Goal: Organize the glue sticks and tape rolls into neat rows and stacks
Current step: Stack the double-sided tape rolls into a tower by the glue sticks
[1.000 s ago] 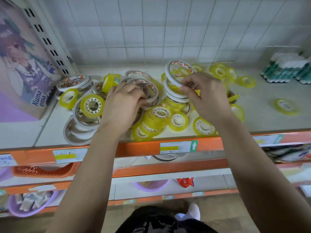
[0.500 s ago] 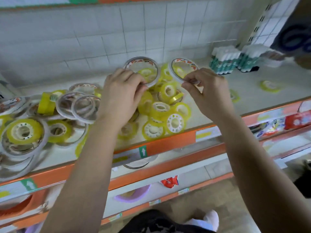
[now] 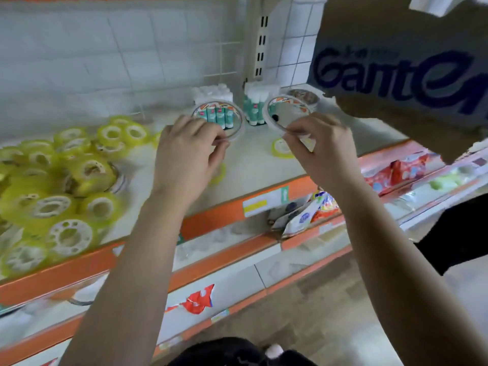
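My left hand [image 3: 188,154] pinches a thin white tape ring [image 3: 239,117] by its lower edge and holds it upright above the shelf [image 3: 253,167]. My right hand [image 3: 320,151] grips a second thin white tape ring [image 3: 266,112] the same way, just to the right. Behind both rings, glue sticks [image 3: 253,107] with white caps and green labels stand in two groups at the back wall. A loose pile of yellow tape rolls [image 3: 60,180] covers the shelf's left part. One small yellow roll [image 3: 281,149] lies flat under my right hand.
A cardboard box [image 3: 409,75] with blue lettering hangs over the shelf at the upper right. Another ring of tape [image 3: 303,96] lies at the back right, by the box. An orange price rail [image 3: 211,220] edges the shelf; lower shelves hold packets [image 3: 311,210].
Both hands have lifted their tape rings away from the pile and carried them right, toward the glue sticks. The view has swung right, so the yellow pile now sits at the left.
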Motion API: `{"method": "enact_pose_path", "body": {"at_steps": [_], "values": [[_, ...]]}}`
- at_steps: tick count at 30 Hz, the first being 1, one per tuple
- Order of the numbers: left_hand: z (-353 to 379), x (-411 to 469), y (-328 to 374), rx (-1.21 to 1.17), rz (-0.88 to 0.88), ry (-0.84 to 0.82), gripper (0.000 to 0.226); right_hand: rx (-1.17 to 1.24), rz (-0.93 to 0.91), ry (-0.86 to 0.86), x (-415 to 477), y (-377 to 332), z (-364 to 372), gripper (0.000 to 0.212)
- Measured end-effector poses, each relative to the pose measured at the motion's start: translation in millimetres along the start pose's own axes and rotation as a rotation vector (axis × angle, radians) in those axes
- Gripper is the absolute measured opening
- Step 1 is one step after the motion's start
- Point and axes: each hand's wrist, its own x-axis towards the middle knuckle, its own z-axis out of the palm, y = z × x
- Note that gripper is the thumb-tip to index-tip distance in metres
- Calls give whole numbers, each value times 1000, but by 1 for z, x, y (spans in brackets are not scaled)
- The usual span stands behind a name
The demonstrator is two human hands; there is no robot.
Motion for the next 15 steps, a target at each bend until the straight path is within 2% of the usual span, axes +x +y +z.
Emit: {"method": "enact_pose_path", "body": {"at_steps": [6, 15], "values": [[53, 33, 50, -4, -23, -41, 14, -22, -3, -31, 8, 86, -24, 12], [108, 73, 60, -15, -33, -57, 18, -44, 46, -108, 56, 171, 0, 16]]}}
